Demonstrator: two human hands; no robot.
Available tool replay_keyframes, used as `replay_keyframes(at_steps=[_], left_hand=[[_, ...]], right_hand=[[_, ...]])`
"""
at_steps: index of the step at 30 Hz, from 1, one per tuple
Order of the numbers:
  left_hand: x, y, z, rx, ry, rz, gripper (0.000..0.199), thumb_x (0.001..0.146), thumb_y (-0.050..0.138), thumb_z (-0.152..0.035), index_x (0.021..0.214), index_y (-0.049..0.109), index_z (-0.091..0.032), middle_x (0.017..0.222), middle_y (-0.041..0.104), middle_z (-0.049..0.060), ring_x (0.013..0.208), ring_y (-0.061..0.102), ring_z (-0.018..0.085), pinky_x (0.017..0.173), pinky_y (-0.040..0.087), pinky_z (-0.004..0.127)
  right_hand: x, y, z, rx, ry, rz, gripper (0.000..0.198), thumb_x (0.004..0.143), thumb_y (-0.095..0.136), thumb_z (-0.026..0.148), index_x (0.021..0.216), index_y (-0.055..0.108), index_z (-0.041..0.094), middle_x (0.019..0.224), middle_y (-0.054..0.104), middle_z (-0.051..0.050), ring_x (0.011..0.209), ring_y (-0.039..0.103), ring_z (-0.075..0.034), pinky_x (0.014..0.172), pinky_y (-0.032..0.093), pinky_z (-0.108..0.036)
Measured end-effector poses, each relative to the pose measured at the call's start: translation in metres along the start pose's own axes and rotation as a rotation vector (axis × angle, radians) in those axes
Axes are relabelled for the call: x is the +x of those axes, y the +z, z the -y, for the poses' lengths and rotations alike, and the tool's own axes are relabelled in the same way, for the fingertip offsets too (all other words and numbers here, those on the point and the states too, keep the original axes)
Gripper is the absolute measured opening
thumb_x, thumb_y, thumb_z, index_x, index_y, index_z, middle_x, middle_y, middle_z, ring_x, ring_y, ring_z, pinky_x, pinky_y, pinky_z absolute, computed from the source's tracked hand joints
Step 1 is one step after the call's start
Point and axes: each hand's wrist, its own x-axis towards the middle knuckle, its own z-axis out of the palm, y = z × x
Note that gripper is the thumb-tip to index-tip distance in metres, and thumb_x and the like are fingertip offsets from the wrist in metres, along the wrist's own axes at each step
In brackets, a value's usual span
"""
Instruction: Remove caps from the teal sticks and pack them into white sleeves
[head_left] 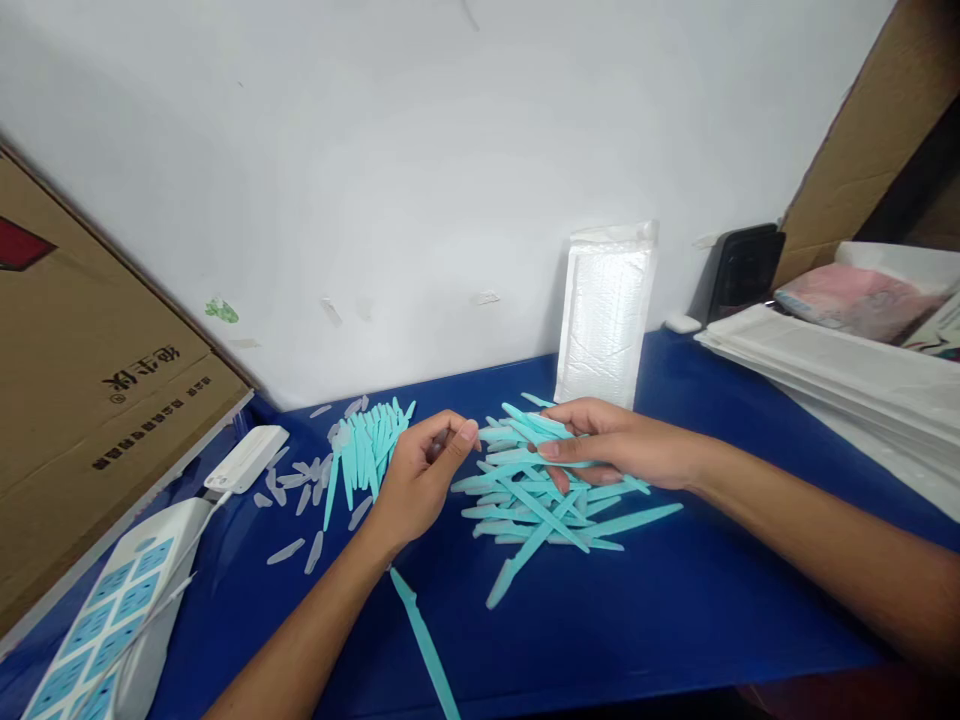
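Observation:
My right hand [592, 440] is closed around several turquoise eyebrow razors [536, 428], their tips pointing left. My left hand [429, 475] has thumb and forefinger pinched together close to those tips; whatever lies in the pinch is hidden. Under my right hand spreads a crisscross pile of eyebrow razors [536, 515] with pale translucent caps on their blade ends. Behind my left hand is a second group of razors [365, 450], lying side by side. Loose translucent caps [304, 495] are scattered left of that group. A single razor [427, 640] lies near the front edge.
A white power strip [169, 520] with a plugged-in white adapter [247, 458] lies at the left, beside a cardboard box [97, 380]. A silvery bubble mailer [606, 315] leans on the wall. White mailers [832, 370] are stacked at the right, near a black object [744, 268].

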Motion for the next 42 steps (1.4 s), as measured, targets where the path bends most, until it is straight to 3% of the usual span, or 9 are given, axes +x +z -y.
replay_keyframes(at_steps=[4, 10, 17, 24, 26, 30, 34, 38, 42], left_hand=[[-0.002, -0.001, -0.004, 0.078, 0.053, 0.024, 0.039, 0.101, 0.058, -0.048, 0.078, 0.060, -0.017, 0.063, 0.033, -0.005, 0.056, 0.025, 0.009, 0.052, 0.020, 0.027], [0.000, 0.000, 0.000, 0.064, 0.015, 0.044, 0.037, 0.099, 0.059, -0.048, 0.079, 0.060, -0.017, 0.065, 0.031, -0.005, 0.058, 0.025, 0.010, 0.052, 0.021, 0.026], [0.011, -0.005, 0.015, -0.389, -0.268, 0.066, 0.031, 0.099, 0.043, -0.035, 0.110, 0.066, -0.017, 0.073, 0.035, -0.004, 0.055, 0.018, 0.010, 0.048, 0.019, 0.025], [0.011, -0.008, 0.011, -0.385, -0.269, 0.041, 0.038, 0.100, 0.058, -0.044, 0.125, 0.060, -0.016, 0.078, 0.049, -0.002, 0.055, 0.024, 0.007, 0.049, 0.022, 0.023], [0.011, -0.006, 0.014, -0.364, -0.241, 0.042, 0.040, 0.100, 0.057, -0.050, 0.123, 0.060, -0.016, 0.074, 0.051, -0.003, 0.052, 0.024, 0.007, 0.047, 0.022, 0.023], [0.011, -0.001, 0.020, -0.285, -0.243, 0.000, 0.045, 0.099, 0.052, -0.061, 0.098, 0.063, -0.017, 0.055, 0.038, -0.007, 0.045, 0.024, 0.008, 0.044, 0.022, 0.023], [0.010, 0.000, 0.020, -0.289, -0.270, -0.015, 0.053, 0.101, 0.043, -0.065, 0.074, 0.052, -0.019, 0.049, 0.028, -0.008, 0.044, 0.020, 0.008, 0.044, 0.018, 0.023], [0.011, -0.003, 0.014, -0.447, -0.322, 0.030, 0.042, 0.103, 0.043, -0.051, 0.073, 0.039, -0.021, 0.060, 0.023, -0.007, 0.050, 0.012, 0.009, 0.046, 0.012, 0.023], [0.011, -0.006, 0.010, -0.484, -0.313, 0.042, 0.029, 0.102, 0.042, -0.037, 0.079, 0.042, -0.021, 0.065, 0.024, -0.006, 0.054, 0.014, 0.010, 0.047, 0.016, 0.022]], right_hand=[[0.000, 0.000, -0.001, -0.035, -0.018, 0.020, 0.031, 0.095, 0.071, 0.044, 0.103, 0.064, 0.016, 0.081, 0.072, -0.002, 0.043, 0.030, -0.003, 0.041, 0.016, -0.023], [0.001, 0.000, 0.000, -0.074, -0.010, 0.013, 0.034, 0.095, 0.071, 0.047, 0.106, 0.064, 0.016, 0.081, 0.072, -0.002, 0.044, 0.029, -0.003, 0.041, 0.017, -0.024], [0.000, 0.002, 0.004, -0.183, 0.059, -0.133, 0.044, 0.089, 0.073, 0.057, 0.103, 0.056, 0.018, 0.082, 0.075, -0.004, 0.047, 0.029, -0.004, 0.045, 0.021, -0.025], [0.000, 0.000, 0.006, -0.220, 0.060, -0.198, 0.040, 0.092, 0.069, 0.056, 0.097, 0.050, 0.021, 0.085, 0.077, -0.005, 0.047, 0.031, -0.005, 0.047, 0.024, -0.026], [0.000, 0.000, 0.005, -0.225, 0.051, -0.210, 0.039, 0.093, 0.068, 0.056, 0.095, 0.049, 0.021, 0.085, 0.077, -0.005, 0.048, 0.033, -0.006, 0.047, 0.024, -0.026], [0.000, -0.001, 0.004, -0.237, 0.030, -0.202, 0.037, 0.094, 0.067, 0.054, 0.095, 0.049, 0.021, 0.088, 0.078, -0.006, 0.048, 0.034, -0.006, 0.047, 0.026, -0.026], [-0.001, -0.002, 0.003, -0.237, 0.022, -0.208, 0.037, 0.094, 0.068, 0.053, 0.095, 0.049, 0.021, 0.089, 0.078, -0.006, 0.050, 0.036, -0.007, 0.047, 0.027, -0.026], [0.000, -0.003, 0.002, -0.230, 0.026, -0.223, 0.039, 0.093, 0.069, 0.055, 0.094, 0.049, 0.022, 0.088, 0.078, -0.006, 0.050, 0.036, -0.007, 0.045, 0.025, -0.024], [0.001, -0.002, 0.003, -0.233, 0.017, -0.226, 0.041, 0.092, 0.070, 0.056, 0.092, 0.048, 0.022, 0.087, 0.078, -0.006, 0.050, 0.036, -0.006, 0.045, 0.025, -0.024]])
